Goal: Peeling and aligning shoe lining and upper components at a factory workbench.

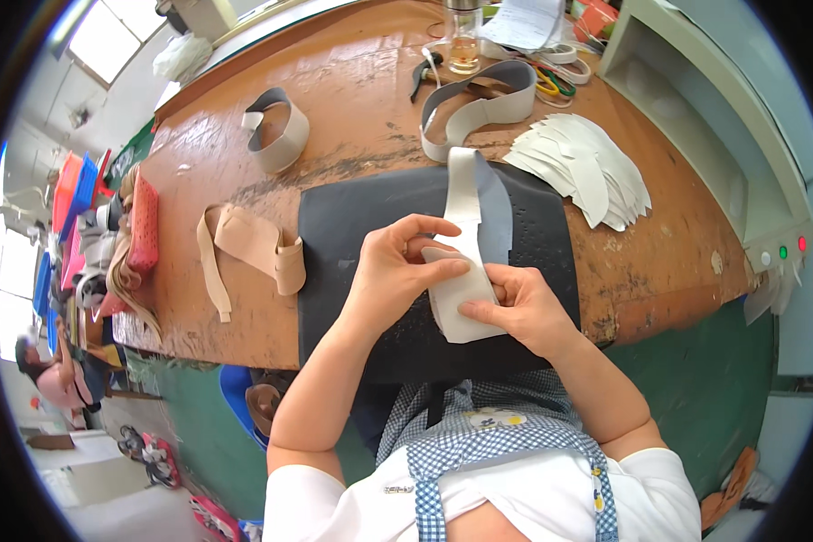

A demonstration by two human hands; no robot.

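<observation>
Over the black mat (352, 235) I hold a white strip (465, 303), folded or layered at its near end. My left hand (393, 271) pinches its upper left edge between thumb and fingers. My right hand (519, 307) grips the lower right edge, thumb on top. From the held part, a pale grey band (465, 185) loops away from me and lies on the mat. Whether the white piece is separate from the band, I cannot tell. A fanned pile of white cut pieces (587, 167) lies to the right.
Grey bands (285, 144) and a beige band (253, 244) lie coiled on the brown table. At the back are a glass jar (463, 45), scissors (551, 86) and papers. A grey machine housing (723, 117) stands right; red baskets (143, 221) stand left. Another person (59, 375) sits far left.
</observation>
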